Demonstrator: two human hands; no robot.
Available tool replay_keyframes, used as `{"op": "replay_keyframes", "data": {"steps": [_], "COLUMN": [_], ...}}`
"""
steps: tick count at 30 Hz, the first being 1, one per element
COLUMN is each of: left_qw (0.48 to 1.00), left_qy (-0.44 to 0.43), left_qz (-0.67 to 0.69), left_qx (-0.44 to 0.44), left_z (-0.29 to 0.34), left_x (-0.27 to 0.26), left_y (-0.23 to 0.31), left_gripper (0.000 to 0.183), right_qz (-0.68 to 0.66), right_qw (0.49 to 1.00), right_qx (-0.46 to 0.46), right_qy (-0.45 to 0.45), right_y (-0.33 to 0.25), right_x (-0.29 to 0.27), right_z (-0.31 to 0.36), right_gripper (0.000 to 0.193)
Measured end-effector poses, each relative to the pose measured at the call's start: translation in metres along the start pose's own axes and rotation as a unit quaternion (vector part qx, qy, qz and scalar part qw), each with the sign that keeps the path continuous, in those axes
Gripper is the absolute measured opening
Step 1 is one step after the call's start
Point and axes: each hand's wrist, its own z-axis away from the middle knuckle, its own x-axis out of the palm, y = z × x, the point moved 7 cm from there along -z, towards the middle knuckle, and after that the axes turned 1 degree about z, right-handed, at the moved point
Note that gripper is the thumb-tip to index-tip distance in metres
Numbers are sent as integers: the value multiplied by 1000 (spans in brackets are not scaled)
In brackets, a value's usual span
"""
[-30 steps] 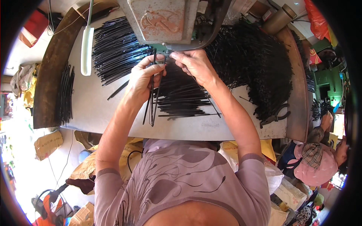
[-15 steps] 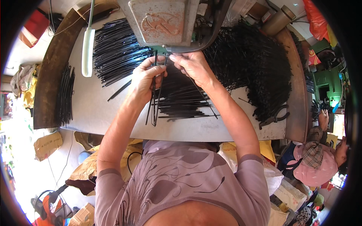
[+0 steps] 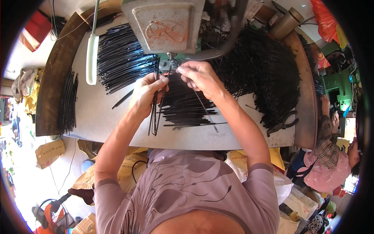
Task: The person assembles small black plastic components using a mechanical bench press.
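My left hand (image 3: pixel 150 87) is closed on a few thin black rods (image 3: pixel 156 113) that hang below the fingers and rise above them toward the machine. At its right, my right hand (image 3: pixel 203 79) pinches another thin rod (image 3: pixel 202 103), which slants down and right over the table. Both hands are just below the grey machine head (image 3: pixel 165 29), near its small metal working point (image 3: pixel 170 62). A pile of similar rods (image 3: pixel 187 105) lies between my forearms. The tips inside my fingers are hidden.
A sheaf of black rods (image 3: pixel 124 56) lies left, a big tangled heap (image 3: pixel 261 62) right. Pliers (image 3: pixel 282 124) rest near the table's right front. A white-handled rod (image 3: pixel 92 58) hangs at left. Another person (image 3: pixel 327 167) works by a green machine (image 3: pixel 339 87) at far right.
Both hands have drawn slightly down from the machine, and the gap between them has widened. The right hand's rod has swung lower. At far right the other person's arm has moved.
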Motion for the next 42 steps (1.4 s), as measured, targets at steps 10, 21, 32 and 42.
{"op": "replay_keyframes", "data": {"steps": [10,21,32,42], "left_qw": [997,994,992,989], "left_qy": [3,58,71,99], "left_qz": [79,87,74,84], "left_qx": [21,41,71,68], "left_z": [-4,-10,-9,-10], "left_x": [12,13,12,9], "left_y": [-9,-15,-9,-8], "left_gripper": [9,8,9,9], "right_qz": [-80,-75,-82,-76], "right_qw": [996,995,993,994], "right_qx": [-42,-55,-64,-66], "right_qy": [3,34,47,37], "right_y": [2,2,0,4], "right_x": [12,15,17,16], "right_z": [-2,-6,-7,-12], "right_gripper": [14,14,15,15]}}
